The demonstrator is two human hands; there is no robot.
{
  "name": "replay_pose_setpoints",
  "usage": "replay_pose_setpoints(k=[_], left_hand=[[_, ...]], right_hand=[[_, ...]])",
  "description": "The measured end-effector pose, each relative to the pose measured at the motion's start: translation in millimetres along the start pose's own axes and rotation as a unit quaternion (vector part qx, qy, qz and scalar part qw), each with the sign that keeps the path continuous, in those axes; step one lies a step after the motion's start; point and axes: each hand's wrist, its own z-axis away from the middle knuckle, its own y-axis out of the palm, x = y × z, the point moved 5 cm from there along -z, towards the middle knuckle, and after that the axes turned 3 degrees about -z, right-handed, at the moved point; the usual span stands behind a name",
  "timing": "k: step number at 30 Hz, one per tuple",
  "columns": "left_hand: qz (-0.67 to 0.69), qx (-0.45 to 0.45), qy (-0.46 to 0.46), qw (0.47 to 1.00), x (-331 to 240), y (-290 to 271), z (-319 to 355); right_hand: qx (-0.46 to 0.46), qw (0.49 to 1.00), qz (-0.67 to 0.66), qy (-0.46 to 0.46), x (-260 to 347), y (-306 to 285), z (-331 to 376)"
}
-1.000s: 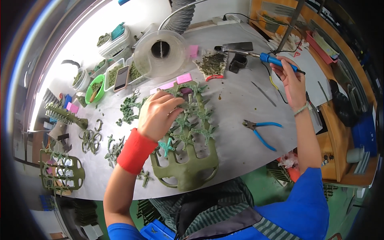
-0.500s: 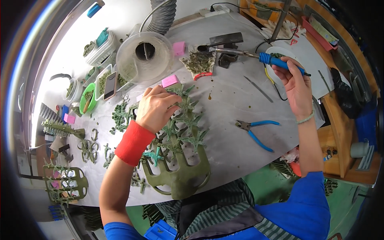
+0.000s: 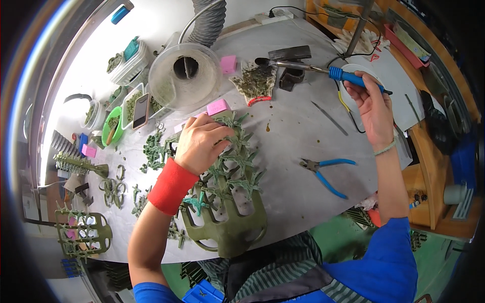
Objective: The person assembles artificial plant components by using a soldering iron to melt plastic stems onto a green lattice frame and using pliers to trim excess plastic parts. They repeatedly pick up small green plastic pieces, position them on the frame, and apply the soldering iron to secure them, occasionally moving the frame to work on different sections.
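Note:
Before me on the grey tabletop lies a green wax tree [image 3: 230, 222], a slotted frame with several small green spiky pieces on its far part. One teal piece [image 3: 195, 203] stands out on its left side. My left hand [image 3: 202, 144], below a red wristband, is closed at the tree's far left part, fingers bent down; what they pinch is hidden. My right hand [image 3: 373, 103] holds a soldering iron [image 3: 348, 77] by its blue handle. The iron's metal shaft points left, its dark spoon-like end over a stained glove [image 3: 255, 81].
Blue-handled cutting pliers [image 3: 328, 174] and a thin metal tool [image 3: 329, 118] lie to the right. Behind my left hand stands a clear round hood [image 3: 161, 91] on a grey hose. Farther left are a phone [image 3: 141, 110], a green bowl [image 3: 117, 136] and loose green pieces [image 3: 151, 150].
My left hand has tilted and its fingers have shifted slightly on the wax tree. My right hand and the soldering iron have stayed nearly in place. The whole view has shifted a little.

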Motion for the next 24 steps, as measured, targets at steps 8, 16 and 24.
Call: replay_pose_setpoints(k=[8, 16, 24], left_hand=[[0.005, -0.003, -0.004, 1.0, 2.7, 2.2, 2.0], [0.014, -0.018, 0.01, 1.0, 3.8, 1.1, 1.0], [0.025, -0.011, 0.014, 1.0, 5.7, 2.5, -1.3]], right_hand=[[-0.015, 1.0, -0.006, 0.005, -3.4, -0.2, -2.5], [-0.026, 0.999, -0.011, 0.016, -4.4, -5.1, -1.0], [-0.093, 0.995, 0.0, 0.028, 1.2, -29.6, 17.7]])
